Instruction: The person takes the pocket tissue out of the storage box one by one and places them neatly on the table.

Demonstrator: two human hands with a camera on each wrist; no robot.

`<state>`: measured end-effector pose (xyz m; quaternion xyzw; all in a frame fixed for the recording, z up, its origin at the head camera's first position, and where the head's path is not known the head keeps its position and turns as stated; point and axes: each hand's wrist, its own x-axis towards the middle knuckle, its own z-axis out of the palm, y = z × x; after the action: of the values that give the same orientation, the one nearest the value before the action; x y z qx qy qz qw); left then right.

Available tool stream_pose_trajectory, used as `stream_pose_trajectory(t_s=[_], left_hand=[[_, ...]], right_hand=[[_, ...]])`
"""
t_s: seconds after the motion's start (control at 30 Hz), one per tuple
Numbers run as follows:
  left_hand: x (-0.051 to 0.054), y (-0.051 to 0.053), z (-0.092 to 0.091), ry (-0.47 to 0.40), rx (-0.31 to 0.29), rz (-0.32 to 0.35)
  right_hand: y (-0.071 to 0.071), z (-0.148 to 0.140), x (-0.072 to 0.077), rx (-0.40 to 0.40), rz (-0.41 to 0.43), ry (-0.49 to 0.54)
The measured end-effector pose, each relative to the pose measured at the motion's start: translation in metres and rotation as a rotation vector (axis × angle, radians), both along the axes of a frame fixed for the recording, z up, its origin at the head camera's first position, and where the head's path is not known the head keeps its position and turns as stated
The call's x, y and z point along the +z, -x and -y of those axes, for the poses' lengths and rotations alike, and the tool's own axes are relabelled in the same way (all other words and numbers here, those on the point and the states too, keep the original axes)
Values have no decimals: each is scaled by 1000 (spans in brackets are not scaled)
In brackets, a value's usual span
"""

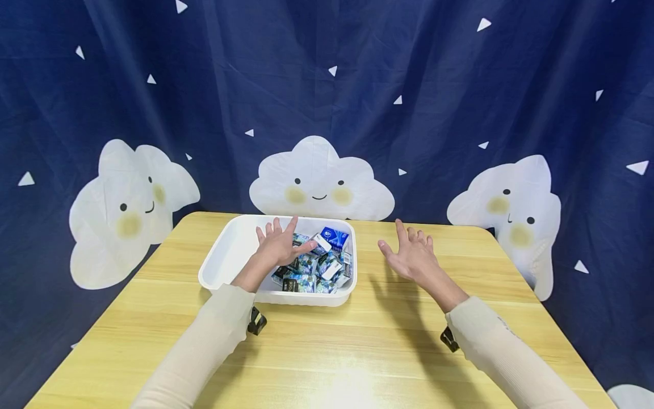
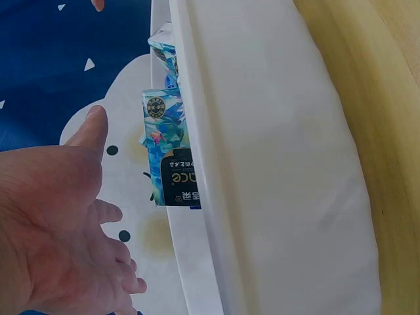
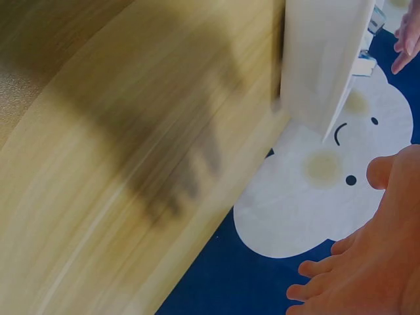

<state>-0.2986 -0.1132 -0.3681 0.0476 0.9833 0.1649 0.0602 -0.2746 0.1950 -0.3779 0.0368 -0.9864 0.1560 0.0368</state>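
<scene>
A white plastic tub [image 1: 217, 258] stands on the table, its right part heaped with several small blue-green patterned tissue packs [image 1: 301, 283]. Among them at the back right lies a dark blue pack [image 1: 334, 237]. My left hand [image 1: 278, 247] hovers over the tub with fingers spread, holding nothing. In the left wrist view, one tissue pack [image 2: 172, 147] shows above the tub's rim, apart from the hand. To the right of the tub, my right hand [image 1: 413, 258] is raised above the table, fingers spread and nothing in it.
The light wood table [image 1: 327, 341] carries the tub near its far edge. Behind it hangs a dark blue curtain [image 1: 286, 68] printed with white clouds and triangles. Each wrist bears a black camera mount, such as the one [image 1: 257, 321] on the left.
</scene>
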Motion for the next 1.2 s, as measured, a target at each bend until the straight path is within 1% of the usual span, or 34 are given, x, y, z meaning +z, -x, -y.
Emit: stream_pose_trajectory(t_s=[0.17, 0.37, 0.5, 0.73, 0.87, 0.97, 1.1, 1.2], left_hand=[[-1, 0, 0, -1, -2, -1], [-2, 0, 1, 4, -10, 15], [-2, 1, 1, 10, -11, 8], [3, 3, 6, 17, -16, 10], [8, 5, 15, 13, -14, 16], [11, 7, 24, 3, -5, 22], [12, 10, 41, 6, 13, 30], [13, 11, 55, 15, 33, 40]], right_hand=[[-1, 0, -1, -2, 7, 3], [-1, -1, -3, -1, 26, 2], [-1, -1, -2, 2, 19, 9], [1, 2, 0, 18, -5, 21], [1, 8, 1, 25, 22, 62], [1, 13, 0, 24, 75, 119], [0, 21, -2, 38, 138, 182], [-1, 27, -3, 63, 145, 196]])
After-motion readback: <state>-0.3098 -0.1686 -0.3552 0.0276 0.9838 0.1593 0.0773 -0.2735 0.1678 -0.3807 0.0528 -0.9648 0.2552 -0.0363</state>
